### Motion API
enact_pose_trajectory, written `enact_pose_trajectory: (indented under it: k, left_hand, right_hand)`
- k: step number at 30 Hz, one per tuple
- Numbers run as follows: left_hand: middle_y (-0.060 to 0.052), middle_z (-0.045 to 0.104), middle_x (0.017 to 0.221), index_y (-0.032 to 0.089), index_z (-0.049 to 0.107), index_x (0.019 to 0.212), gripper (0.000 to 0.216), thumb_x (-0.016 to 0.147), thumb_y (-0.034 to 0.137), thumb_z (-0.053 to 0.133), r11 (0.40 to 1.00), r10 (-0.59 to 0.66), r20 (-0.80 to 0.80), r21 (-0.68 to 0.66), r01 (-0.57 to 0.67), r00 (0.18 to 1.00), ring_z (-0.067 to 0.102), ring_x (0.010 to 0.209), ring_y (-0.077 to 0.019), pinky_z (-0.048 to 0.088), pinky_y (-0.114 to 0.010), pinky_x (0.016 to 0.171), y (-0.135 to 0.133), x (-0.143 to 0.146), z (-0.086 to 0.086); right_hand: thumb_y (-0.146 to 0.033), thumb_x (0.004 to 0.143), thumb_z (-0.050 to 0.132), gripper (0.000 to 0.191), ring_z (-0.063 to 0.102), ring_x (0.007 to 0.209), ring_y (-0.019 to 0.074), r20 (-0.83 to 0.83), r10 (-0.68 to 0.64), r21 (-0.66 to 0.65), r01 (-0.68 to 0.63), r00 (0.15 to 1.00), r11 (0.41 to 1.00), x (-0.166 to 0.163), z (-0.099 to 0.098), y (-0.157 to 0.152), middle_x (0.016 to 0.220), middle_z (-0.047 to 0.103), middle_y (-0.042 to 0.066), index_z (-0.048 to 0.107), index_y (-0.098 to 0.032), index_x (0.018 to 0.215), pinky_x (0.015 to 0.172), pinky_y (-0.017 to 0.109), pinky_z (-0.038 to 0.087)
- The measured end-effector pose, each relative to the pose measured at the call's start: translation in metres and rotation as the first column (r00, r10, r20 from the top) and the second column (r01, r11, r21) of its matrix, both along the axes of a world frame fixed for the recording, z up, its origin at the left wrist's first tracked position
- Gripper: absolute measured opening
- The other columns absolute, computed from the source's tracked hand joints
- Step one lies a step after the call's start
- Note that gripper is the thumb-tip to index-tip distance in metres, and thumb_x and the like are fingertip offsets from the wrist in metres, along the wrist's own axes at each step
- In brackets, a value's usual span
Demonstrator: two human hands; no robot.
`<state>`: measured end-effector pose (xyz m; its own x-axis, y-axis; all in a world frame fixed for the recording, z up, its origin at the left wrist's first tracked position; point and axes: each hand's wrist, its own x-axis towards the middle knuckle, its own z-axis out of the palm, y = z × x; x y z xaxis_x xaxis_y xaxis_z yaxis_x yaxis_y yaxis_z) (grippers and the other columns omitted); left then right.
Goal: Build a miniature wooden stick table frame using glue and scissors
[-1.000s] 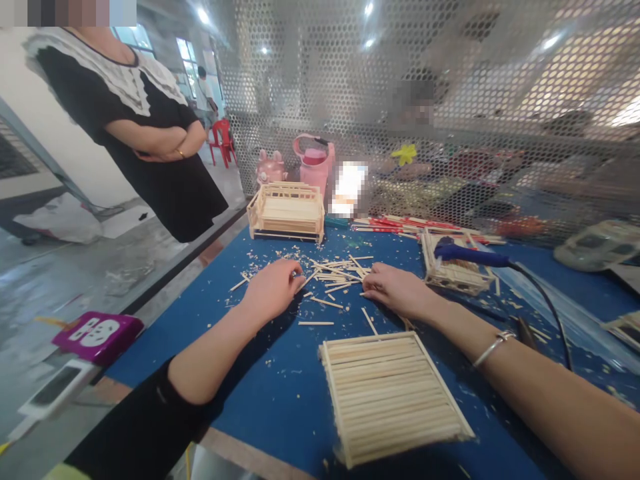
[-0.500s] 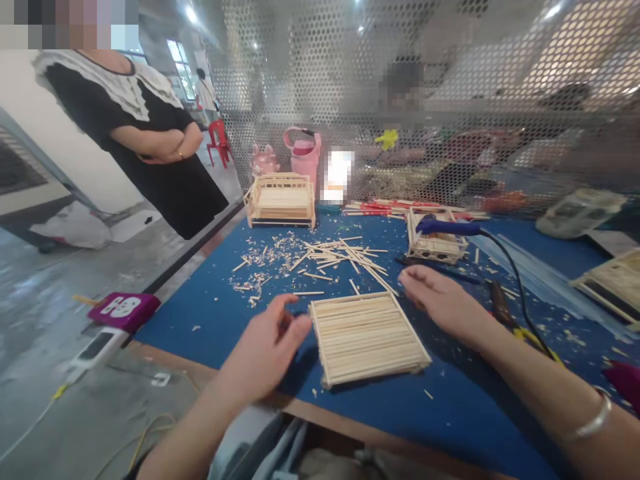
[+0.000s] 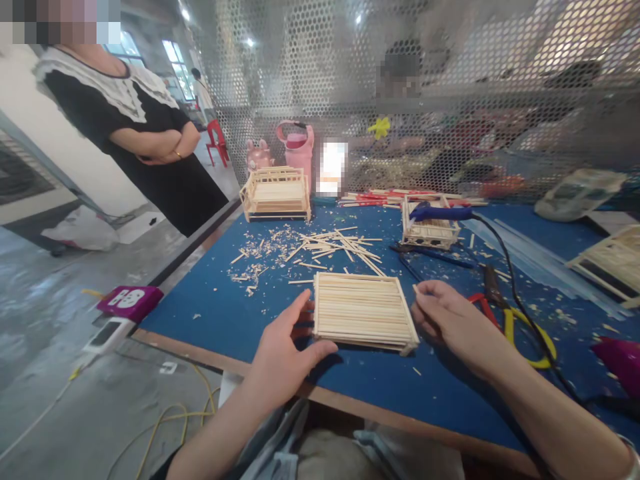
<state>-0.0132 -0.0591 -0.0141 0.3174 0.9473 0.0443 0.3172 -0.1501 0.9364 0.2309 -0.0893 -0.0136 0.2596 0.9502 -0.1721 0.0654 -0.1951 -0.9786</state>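
Observation:
A small rectangular panel of pale wooden sticks [image 3: 363, 307], laid side by side in a stick frame, is at the near middle of the blue table. My left hand [image 3: 293, 347] curls around its left end, thumb by the front corner and fingers at the left edge. Just off the panel's right side, my right hand [image 3: 445, 317] is closed in a pinch. A tiny pale tip, seemingly a short piece of stick [image 3: 415, 289], shows at its fingertips. Loose sticks [image 3: 345, 247] and chips are scattered beyond the panel.
Behind stand a stick-built bench [image 3: 276, 195], a pink bottle [image 3: 299, 157] and a perforated metal screen [image 3: 310, 67]. A blue glue gun [image 3: 443, 213] rests on another stick model [image 3: 430, 233]. Pliers with red and yellow handles [image 3: 530, 340] lie right. A person [image 3: 150, 147] stands left, arms folded.
The panel has turned so its front edge lies more level. My left hand has come up against its left end. My right hand has shifted slightly right and down, still pinched.

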Motion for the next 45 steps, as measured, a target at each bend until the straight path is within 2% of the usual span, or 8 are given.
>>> enact_pose_trajectory:
  k: [7,13,19,26,30,34,38,45]
  left_hand:
    - [-0.003,0.069,0.082,0.02,0.066,0.09,0.025,0.068,0.031,0.067,0.984,0.147,-0.051,0.106,-0.141,0.988,0.062,0.07,-0.016,0.053,-0.028,0.066,-0.006,0.002,-0.002]
    - [-0.002,0.069,0.086,0.022,0.068,0.09,0.023,0.069,0.03,0.065,0.977,0.171,-0.079,0.144,-0.159,0.982,0.062,0.071,-0.0153,0.051,-0.025,0.063,-0.003,0.002,0.0]
    - [-0.002,0.068,0.084,0.02,0.066,0.092,0.027,0.07,0.035,0.064,0.977,0.16,-0.089,0.159,-0.144,0.983,0.061,0.069,-0.0156,0.051,-0.027,0.063,-0.001,0.002,-0.004]
    - [-0.008,0.066,0.096,0.018,0.057,0.105,0.04,0.07,0.036,0.061,0.963,0.197,0.047,0.178,-0.202,0.979,0.063,0.084,-0.0193,0.052,-0.029,0.069,-0.005,-0.004,-0.005]
    - [-0.007,0.066,0.092,0.017,0.06,0.098,0.03,0.077,0.038,0.052,0.92,0.242,-0.008,0.319,-0.227,0.97,0.061,0.084,-0.0179,0.049,-0.028,0.074,0.028,-0.004,0.028]
    - [-0.004,0.069,0.077,0.017,0.067,0.086,0.024,0.077,0.032,0.05,0.969,0.047,-0.209,0.246,0.006,0.977,0.061,0.073,-0.0167,0.046,-0.029,0.071,0.085,0.01,0.058]
    - [-0.001,0.064,0.065,0.014,0.068,0.081,0.022,0.072,0.026,0.051,0.978,-0.206,-0.09,0.0,0.207,0.974,0.055,0.058,-0.011,0.044,-0.023,0.058,0.119,0.021,0.046]
    - [0.001,0.061,0.061,0.013,0.069,0.078,0.022,0.065,0.022,0.053,0.959,-0.226,0.036,-0.168,0.229,0.974,0.052,0.053,-0.0086,0.042,-0.021,0.055,0.107,0.012,0.024]
  right_hand:
    - [-0.056,0.069,0.055,0.037,0.04,0.038,0.0082,0.022,-0.011,0.032,0.011,1.0,0.999,0.002,0.0,0.004,0.052,0.053,-0.005,0.039,-0.023,0.074,0.036,0.022,0.031]
    - [-0.054,0.068,0.058,0.037,0.056,0.058,0.0126,0.054,-0.185,0.125,0.178,0.981,0.976,0.006,-0.002,0.004,0.068,0.061,0.0,0.04,-0.023,0.078,0.047,0.023,0.045]
    - [-0.052,0.067,0.061,0.038,0.06,0.059,0.0127,-0.031,-0.189,0.169,0.191,0.982,0.967,0.003,0.001,0.003,0.069,0.058,-0.003,0.04,-0.023,0.08,0.054,0.028,0.053]
    - [-0.052,0.074,0.054,0.032,0.06,0.068,0.0173,0.176,-0.251,0.306,0.189,0.952,0.933,0.006,0.01,-0.003,0.079,0.066,0.005,0.042,-0.024,0.084,0.054,0.028,0.049]
    - [-0.045,0.077,0.052,0.023,0.059,0.068,0.0175,0.274,-0.132,0.378,0.019,0.953,0.925,-0.004,0.037,0.01,0.074,0.065,0.005,0.049,-0.023,0.079,0.057,0.028,0.047]
    - [-0.033,0.077,0.052,0.012,0.054,0.063,0.0144,0.431,0.097,0.369,-0.273,0.897,0.888,-0.035,0.056,0.047,0.067,0.059,0.001,0.053,-0.022,0.071,0.06,0.028,0.044]
    - [-0.03,0.072,0.055,0.011,0.048,0.056,0.0112,0.426,0.236,0.334,-0.394,0.874,0.856,-0.06,0.051,0.083,0.059,0.051,-0.004,0.051,-0.021,0.068,0.056,0.026,0.04]
    - [-0.03,0.075,0.053,0.01,0.054,0.061,0.0131,0.45,0.276,0.293,-0.432,0.849,0.853,-0.065,0.037,0.094,0.063,0.058,-0.002,0.053,-0.021,0.073,0.06,0.028,0.043]
